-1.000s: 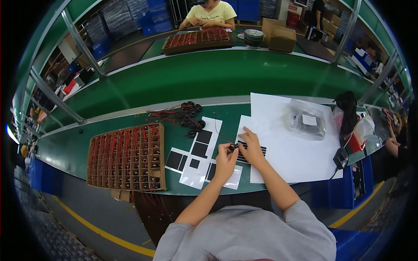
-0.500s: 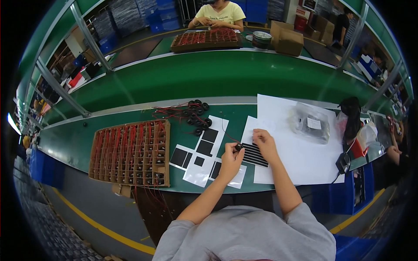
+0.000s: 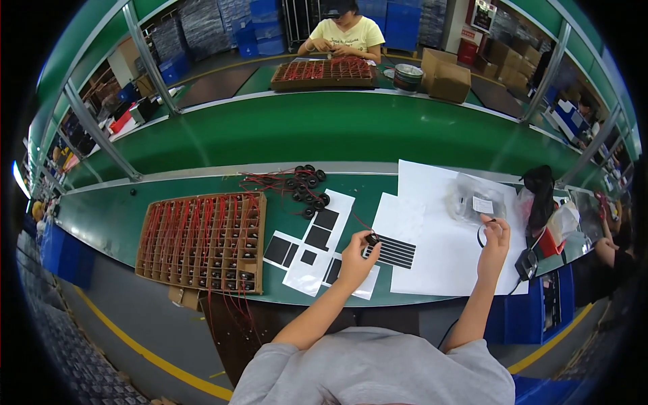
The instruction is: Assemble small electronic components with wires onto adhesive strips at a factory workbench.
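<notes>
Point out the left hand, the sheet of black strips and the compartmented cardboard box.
Left hand [image 3: 356,261], head view: back of the hand.
Sheet of black strips [image 3: 397,251], head view: middle of its strips.
Compartmented cardboard box [image 3: 261,233], head view: right wall.

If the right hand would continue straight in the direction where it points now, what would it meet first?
Probably the clear plastic bag, which lies on the large white sheet just ahead of the right hand; but the hand's height is unclear, so it might pass above.

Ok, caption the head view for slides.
Left hand holds black part; right hand holds curled dark strip above white sheet.
</notes>
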`<state>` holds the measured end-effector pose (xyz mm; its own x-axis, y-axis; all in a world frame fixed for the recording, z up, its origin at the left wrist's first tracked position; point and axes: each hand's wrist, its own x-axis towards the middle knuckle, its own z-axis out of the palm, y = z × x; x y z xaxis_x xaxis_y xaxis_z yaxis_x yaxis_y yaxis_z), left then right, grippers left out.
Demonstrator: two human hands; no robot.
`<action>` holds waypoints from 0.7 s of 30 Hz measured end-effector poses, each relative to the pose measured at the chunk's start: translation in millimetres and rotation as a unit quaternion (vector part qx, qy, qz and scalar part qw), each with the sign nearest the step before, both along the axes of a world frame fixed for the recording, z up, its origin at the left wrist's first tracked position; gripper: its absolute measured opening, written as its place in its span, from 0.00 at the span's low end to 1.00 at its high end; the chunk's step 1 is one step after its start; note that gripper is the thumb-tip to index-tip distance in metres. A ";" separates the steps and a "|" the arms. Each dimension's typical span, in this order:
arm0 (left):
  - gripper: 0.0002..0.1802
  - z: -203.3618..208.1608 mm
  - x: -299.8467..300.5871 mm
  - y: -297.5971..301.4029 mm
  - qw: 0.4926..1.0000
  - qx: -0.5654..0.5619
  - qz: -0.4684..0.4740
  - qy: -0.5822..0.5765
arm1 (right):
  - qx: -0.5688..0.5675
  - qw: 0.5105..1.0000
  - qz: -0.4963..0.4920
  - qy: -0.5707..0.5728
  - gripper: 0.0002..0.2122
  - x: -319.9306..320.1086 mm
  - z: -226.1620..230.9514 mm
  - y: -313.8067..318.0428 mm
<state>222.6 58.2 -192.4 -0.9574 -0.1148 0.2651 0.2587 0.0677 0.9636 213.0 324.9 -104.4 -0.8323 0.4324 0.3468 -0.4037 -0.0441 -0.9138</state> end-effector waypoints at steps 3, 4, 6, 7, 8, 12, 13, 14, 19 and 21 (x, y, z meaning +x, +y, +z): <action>0.18 9.0 6.8 -6.2 0.998 0.049 -0.017 0.045 | 0.052 0.999 0.009 -0.001 0.09 12.2 -6.2 -6.0; 0.18 10.3 11.3 -7.2 0.995 0.076 -0.024 0.054 | 0.051 0.998 0.033 -0.022 0.09 15.4 -9.0 -7.6; 0.18 17.1 15.3 -11.8 0.987 0.154 -0.048 0.028 | 0.050 0.998 0.027 -0.019 0.10 13.7 -11.3 -18.9; 0.17 19.6 21.2 -14.8 0.986 0.157 -0.049 0.026 | 0.049 0.997 0.049 -0.015 0.10 14.9 -12.7 -22.3; 0.17 23.4 26.7 -19.1 0.985 0.161 -0.050 0.023 | 0.047 0.996 0.071 -0.012 0.10 16.3 -11.8 -27.1; 0.16 35.5 44.6 -39.1 0.989 0.116 -0.087 -0.035 | 0.068 0.993 0.086 -0.051 0.10 14.3 0.0 -40.5; 0.16 37.5 48.1 -44.8 0.987 0.084 -0.120 -0.061 | 0.082 0.991 0.095 -0.036 0.14 11.6 -3.0 -40.1; 0.17 38.8 50.4 -48.7 0.983 0.052 -0.152 -0.087 | 0.081 0.991 0.098 -0.035 0.14 9.8 -3.1 -41.8; 0.27 55.8 54.2 -53.2 0.975 -0.074 -0.174 -0.120 | 0.081 0.988 0.102 -0.084 0.22 12.7 0.5 -52.4; 0.27 54.8 57.1 -52.3 0.970 -0.093 -0.179 -0.136 | 0.084 0.986 0.111 -0.090 0.22 14.2 -3.2 -50.6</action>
